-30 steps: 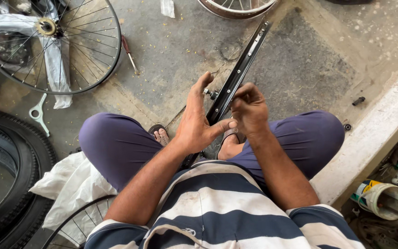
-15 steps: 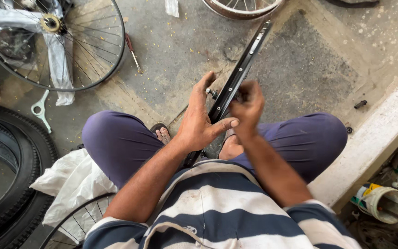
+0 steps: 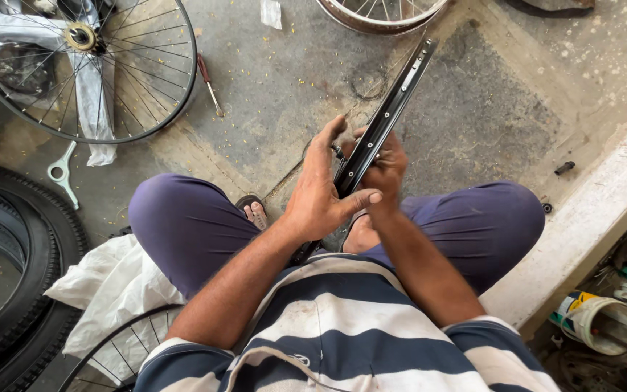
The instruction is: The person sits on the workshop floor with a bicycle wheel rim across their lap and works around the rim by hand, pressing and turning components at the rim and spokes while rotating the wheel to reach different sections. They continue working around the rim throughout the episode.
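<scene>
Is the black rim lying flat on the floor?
No, the black rim stands on edge between the knees, with the left hand and right hand on either side of it.

Between your knees the rim (image 3: 386,120) stands on edge, slanting away from you toward the upper right. Your left hand (image 3: 321,192) lies against its left side, your right hand (image 3: 384,165) against its right (both touching it). Far left ahead of you a spoked wheel (image 3: 85,65) lies flat on the floor (image 3: 488,109), with a screwdriver (image 3: 210,85) just right of it. A tyre (image 3: 16,268) lies at your left, a sheet (image 3: 110,290) between it and your left thigh. A kerb (image 3: 589,218) runs along your right.
</scene>
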`<action>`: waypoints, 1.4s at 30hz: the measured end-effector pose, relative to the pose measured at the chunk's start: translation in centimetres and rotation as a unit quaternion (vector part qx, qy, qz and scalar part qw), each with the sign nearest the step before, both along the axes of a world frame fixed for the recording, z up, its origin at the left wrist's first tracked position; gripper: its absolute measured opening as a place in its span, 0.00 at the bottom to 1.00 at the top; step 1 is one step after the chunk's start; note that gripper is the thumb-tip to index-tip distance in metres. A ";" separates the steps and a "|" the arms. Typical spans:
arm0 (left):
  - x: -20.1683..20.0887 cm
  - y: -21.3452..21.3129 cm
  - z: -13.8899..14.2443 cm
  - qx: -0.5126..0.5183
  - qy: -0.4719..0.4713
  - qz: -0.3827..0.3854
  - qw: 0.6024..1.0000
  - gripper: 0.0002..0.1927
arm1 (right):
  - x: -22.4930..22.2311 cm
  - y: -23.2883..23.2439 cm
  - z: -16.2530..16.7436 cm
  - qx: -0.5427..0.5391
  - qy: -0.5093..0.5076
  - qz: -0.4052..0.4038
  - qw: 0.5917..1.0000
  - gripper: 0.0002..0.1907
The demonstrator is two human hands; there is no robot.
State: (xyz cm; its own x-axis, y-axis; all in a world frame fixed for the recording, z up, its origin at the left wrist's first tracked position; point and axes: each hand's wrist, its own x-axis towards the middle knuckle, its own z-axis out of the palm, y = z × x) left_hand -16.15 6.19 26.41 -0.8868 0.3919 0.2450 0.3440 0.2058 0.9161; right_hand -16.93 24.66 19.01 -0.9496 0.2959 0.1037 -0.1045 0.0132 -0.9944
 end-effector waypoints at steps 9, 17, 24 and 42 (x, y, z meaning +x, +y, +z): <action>0.5 -0.9 -0.8 0.035 -0.036 -0.013 0.999 0.57 | 0.6 0.3 5.0 -0.126 -0.181 0.175 0.960 0.11; -2.0 1.3 -7.0 0.353 -0.405 -0.187 0.822 0.27 | 2.7 -1.9 8.2 0.359 0.197 -0.024 0.912 0.11; -3.5 3.6 -8.5 0.283 -0.381 -0.213 0.854 0.21 | 3.0 0.7 10.0 0.004 -0.068 0.213 0.975 0.21; -3.6 3.6 -9.2 0.382 -0.471 -0.257 0.753 0.19 | 2.0 1.6 7.2 0.051 -0.061 0.247 0.966 0.21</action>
State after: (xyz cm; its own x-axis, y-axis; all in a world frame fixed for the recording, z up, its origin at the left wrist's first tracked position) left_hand -19.73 9.78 17.18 -0.5879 0.8059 -0.0697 -0.6772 -0.4432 0.5874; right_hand -14.90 26.27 26.22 -0.9792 -0.2027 -0.0130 -0.0054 0.0903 -0.9959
